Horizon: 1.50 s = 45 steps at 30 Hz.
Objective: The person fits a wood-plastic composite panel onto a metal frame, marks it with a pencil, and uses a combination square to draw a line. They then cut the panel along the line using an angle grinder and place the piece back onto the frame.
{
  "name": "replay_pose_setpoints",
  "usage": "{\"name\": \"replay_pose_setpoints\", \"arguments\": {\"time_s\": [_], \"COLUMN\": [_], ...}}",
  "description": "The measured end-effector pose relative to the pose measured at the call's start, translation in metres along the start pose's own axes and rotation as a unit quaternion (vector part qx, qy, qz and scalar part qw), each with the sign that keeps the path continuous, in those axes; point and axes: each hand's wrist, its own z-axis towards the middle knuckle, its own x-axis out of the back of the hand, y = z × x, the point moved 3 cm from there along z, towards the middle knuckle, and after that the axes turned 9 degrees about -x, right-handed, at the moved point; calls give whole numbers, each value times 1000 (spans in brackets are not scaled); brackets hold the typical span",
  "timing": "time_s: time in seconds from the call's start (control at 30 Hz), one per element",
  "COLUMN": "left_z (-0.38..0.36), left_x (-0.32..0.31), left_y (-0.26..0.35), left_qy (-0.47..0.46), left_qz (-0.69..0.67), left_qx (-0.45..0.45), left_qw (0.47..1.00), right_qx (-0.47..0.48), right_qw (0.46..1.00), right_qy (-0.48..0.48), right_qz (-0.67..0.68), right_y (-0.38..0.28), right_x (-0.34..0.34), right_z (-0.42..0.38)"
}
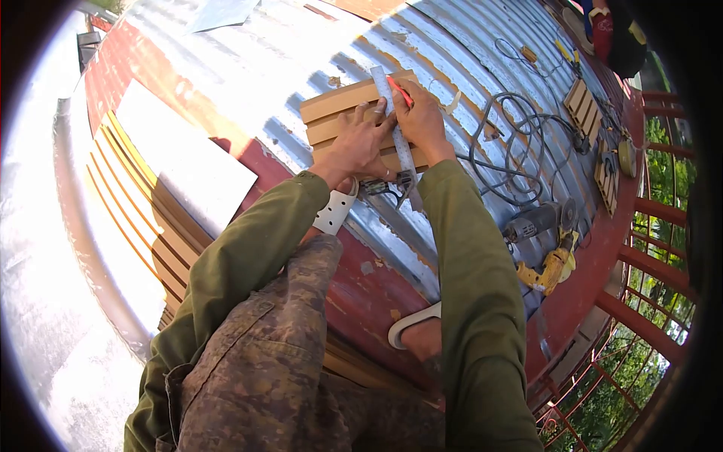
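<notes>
A brown grooved board [331, 102] lies on the corrugated metal sheet in front of me. Across it runs a metal combination square [404, 154], its head near the board's close edge. My left hand [360, 143] presses down on the board, its fingers holding the square against it. In my right hand [423, 120] is a slim red pencil [400, 90], pinched beside the far end of the square's blade. Its tip is too small to make out.
To the right lie a coiled dark cable [520, 151], an angle grinder [538, 220], a yellow drill [553, 267] and slatted pieces [582, 105]. Brown strips [151, 218] and a white panel [181, 151] lie left. Red railing [640, 324] borders the right; another person [602, 30] is at the top right.
</notes>
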Motion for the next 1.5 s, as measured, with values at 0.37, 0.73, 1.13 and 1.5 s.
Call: {"name": "replay_pose_setpoints", "arguments": {"time_s": [0.37, 0.73, 1.13, 1.5], "left_z": [0, 0, -17, -43], "left_x": [1, 1, -22, -15], "left_y": [0, 1, 18, 38], "left_qy": [4, 1, 38, 175], "left_qz": [-5, 2, 34, -208], "left_qx": [6, 3, -57, -140], "left_qw": [1000, 1000, 997, 952], "right_qx": [-27, -71, -161, -101], "right_qw": [996, 989, 981, 801], "right_qy": [-55, -104, 104, 287], "right_qz": [-68, -75, -41, 516], "right_y": [-15, -15, -45, -127], "right_x": [19, 74, 187, 217], "right_z": [-2, -126, -203, -226]}}
